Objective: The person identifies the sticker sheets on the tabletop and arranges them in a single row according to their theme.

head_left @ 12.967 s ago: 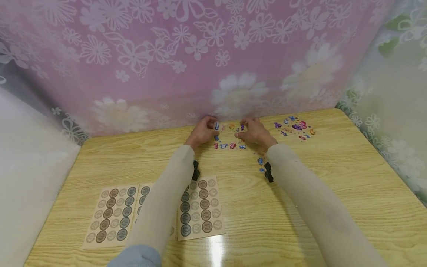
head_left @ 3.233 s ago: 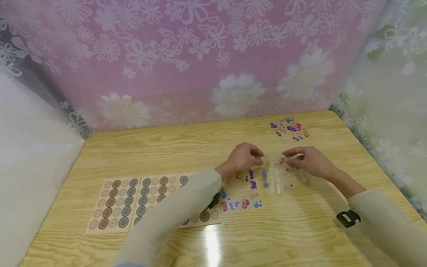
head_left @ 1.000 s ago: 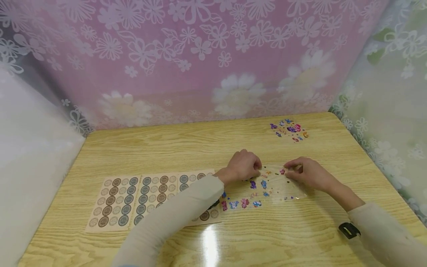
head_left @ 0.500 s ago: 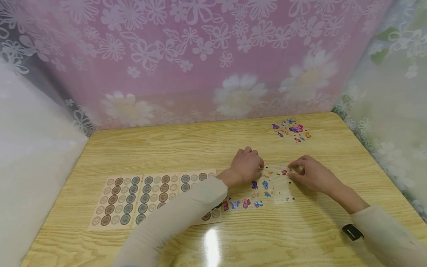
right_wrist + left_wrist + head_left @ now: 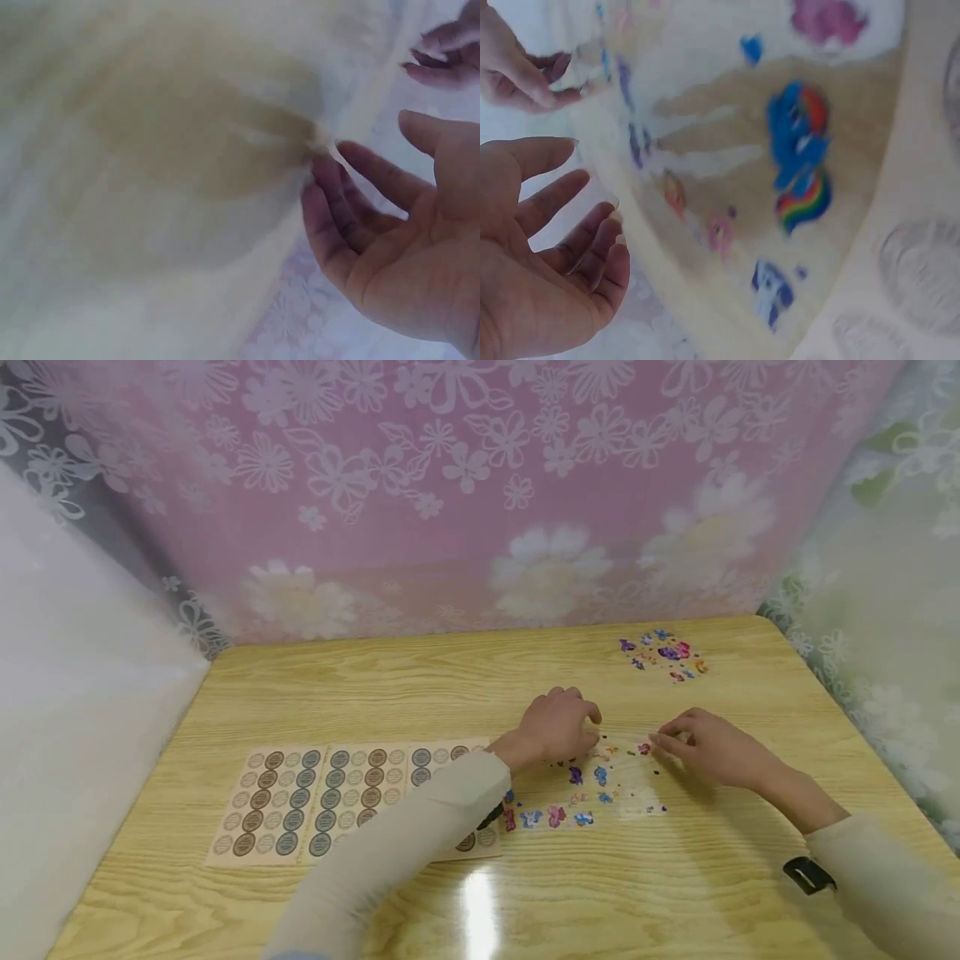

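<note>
Clear sticker sheets [image 5: 637, 789] with small, colourful cartoon ponies lie on the table, right of the middle. A blue pony sticker [image 5: 799, 139] with a rainbow tail shows large in the left wrist view. At the sheets' far edge is my left hand [image 5: 558, 725], thumb and fingers apart and loosely bent, nothing between them. My right hand [image 5: 716, 747] has its fingertips right at the far right corner, by a pink sticker [image 5: 643, 749]. In the right wrist view its thumb [image 5: 421, 133] stands away from the fingers. My left hand hides part of the sheets.
Beige sheets of round brown and grey seal stickers [image 5: 258, 797] lie side by side on the left, partly under my left sleeve [image 5: 405, 843]. Another group of colourful stickers [image 5: 667, 653] is at the back right. A flowered curtain [image 5: 450, 527] hangs behind the wooden table [image 5: 600, 893].
The pony sheets came forward from the back edge to beside the seal stickers. A clear sheet lifted by both hands now lies flat. Lately my left thumb and fingers parted.
</note>
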{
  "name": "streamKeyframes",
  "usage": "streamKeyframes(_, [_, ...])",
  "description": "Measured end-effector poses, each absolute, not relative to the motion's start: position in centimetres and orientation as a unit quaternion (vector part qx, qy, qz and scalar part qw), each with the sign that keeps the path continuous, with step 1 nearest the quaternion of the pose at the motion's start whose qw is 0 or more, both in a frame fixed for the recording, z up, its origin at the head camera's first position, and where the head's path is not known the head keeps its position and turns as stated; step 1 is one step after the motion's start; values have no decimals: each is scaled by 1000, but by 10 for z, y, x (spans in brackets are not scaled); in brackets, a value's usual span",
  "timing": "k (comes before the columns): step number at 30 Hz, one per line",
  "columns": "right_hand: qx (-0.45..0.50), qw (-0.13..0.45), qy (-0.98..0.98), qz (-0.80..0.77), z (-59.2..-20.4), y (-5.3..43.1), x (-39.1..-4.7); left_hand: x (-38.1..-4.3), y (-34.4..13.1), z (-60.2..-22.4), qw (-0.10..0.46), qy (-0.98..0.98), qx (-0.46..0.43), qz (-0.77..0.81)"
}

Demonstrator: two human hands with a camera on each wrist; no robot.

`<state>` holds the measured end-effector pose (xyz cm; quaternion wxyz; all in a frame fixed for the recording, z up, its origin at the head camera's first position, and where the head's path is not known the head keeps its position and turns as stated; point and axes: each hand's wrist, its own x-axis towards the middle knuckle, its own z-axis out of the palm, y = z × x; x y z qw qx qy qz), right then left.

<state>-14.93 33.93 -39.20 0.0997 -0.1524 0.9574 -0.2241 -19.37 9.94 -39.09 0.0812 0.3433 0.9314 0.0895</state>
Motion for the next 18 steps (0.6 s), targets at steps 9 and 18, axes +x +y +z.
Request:
streamKeyframes(9, [-158, 112, 952, -239, -367, 369, -173, -221, 90, -386, 71, 934, 325, 133])
streamKeyframes(18, [-131, 120, 960, -217, -365, 401, -200, -243, 93, -392, 1, 929, 366, 50])
